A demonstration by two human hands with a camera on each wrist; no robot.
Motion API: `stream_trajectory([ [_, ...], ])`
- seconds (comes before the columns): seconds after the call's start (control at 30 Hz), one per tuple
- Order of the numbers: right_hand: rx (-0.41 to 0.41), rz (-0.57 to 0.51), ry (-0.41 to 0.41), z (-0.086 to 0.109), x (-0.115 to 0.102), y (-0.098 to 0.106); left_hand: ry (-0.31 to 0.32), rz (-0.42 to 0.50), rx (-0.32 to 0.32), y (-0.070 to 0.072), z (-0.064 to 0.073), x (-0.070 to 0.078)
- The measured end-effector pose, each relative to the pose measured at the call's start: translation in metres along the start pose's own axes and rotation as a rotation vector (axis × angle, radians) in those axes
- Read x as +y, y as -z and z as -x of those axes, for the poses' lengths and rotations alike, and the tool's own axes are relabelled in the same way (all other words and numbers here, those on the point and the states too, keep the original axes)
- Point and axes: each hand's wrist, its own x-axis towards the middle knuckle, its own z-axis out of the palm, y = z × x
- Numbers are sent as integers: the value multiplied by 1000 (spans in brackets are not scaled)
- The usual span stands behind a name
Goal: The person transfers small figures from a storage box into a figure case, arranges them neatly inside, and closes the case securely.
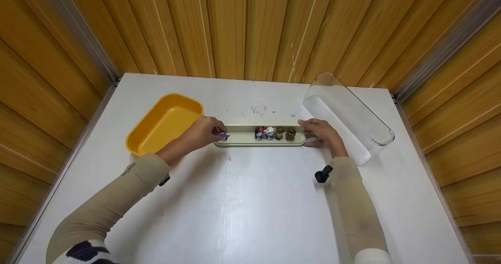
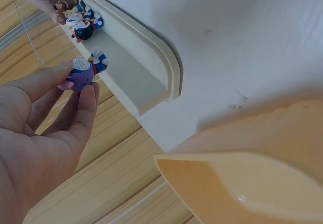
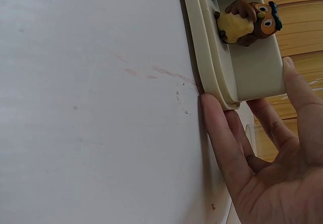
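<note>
My left hand (image 1: 201, 132) pinches a small purple figurine (image 2: 82, 75) between thumb and fingertips, with white and blue parts at one end. It is over the left end of a long cream display base (image 1: 242, 137), which has a low back wall and rounded front corners. Toward the right half of this base, several small figurines (image 1: 269, 133) stand in a row. Outermost on the right is a brown owl figurine (image 3: 248, 23) with a yellow belly. My right hand (image 1: 321, 132) grips the base's right end, thumb at the back wall and fingertips along the front corner.
A yellow tray (image 1: 135, 134) sits on the left of the white table (image 1: 242, 201), close to my left forearm. At the right lies a long clear cover (image 1: 352, 107), slanting across the table. Wood-patterned panels (image 1: 258, 29) stand around the back and sides.
</note>
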Motion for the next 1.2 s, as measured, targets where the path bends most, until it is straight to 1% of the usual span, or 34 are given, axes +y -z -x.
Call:
stream_trajectory([
  [0.2,2,20,0,0,-1,0,15,-22,15,-7,-5,1],
  [0.3,-3,19,7,-1,0,0,46,-48,27,-12,-9,2],
  [0.37,-6,19,10,-1,1,-1,75,-50,29,-16,-12,3],
  [0.43,-6,20,10,-1,1,-1,103,-25,21,-19,-15,4],
  [0.53,-4,15,9,0,0,0,127,57,5,-23,-20,4],
  [0.63,-11,-5,10,2,-1,0,118,131,10,-28,-25,3],
  [0.73,-24,-23,6,7,-5,-1,94,170,32,-34,-30,1],
  [0.87,-38,-26,2,17,-14,-5,59,160,57,-43,-35,0],
  [0.97,-42,-22,2,24,-18,-7,53,131,64,-50,-38,-1],
  [1.03,-42,-16,1,26,-19,-7,62,123,61,-54,-40,-1],
  [1.1,-38,-17,1,18,-14,-5,71,116,61,-57,-42,-1],
  [1.2,-23,-15,11,6,-4,-1,82,116,79,-61,-45,-2],
])
